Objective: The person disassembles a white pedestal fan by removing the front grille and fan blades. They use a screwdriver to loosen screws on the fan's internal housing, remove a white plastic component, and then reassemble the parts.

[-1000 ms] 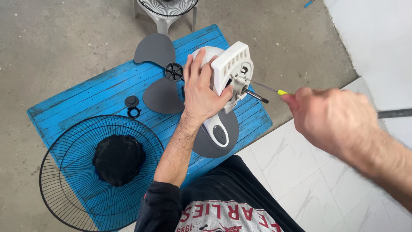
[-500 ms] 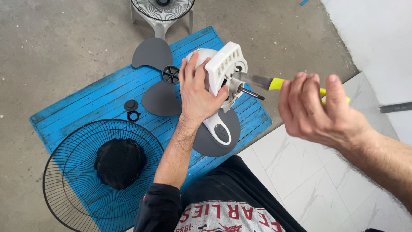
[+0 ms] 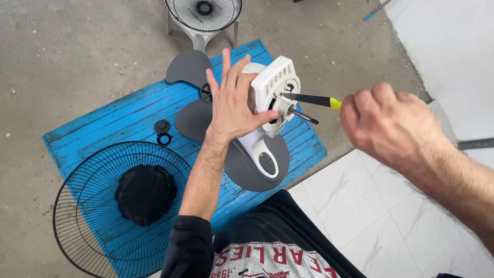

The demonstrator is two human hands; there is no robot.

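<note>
Both hands hide much: screwdriver (image 3: 312, 100) handle buried, fan motor (image 3: 271, 95) half-covered.

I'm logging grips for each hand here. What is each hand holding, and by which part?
Left hand steadies the white fan motor housing from behind, palm flat. Right hand grips the screwdriver by its handle, tip at the housing's front.

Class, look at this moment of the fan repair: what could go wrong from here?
The screwdriver, driven by the right hand, points toward the left hand bracing the motor housing; a slip could jab the fingers. The small cap and ring lie loose on the blue board and could roll off.
</note>
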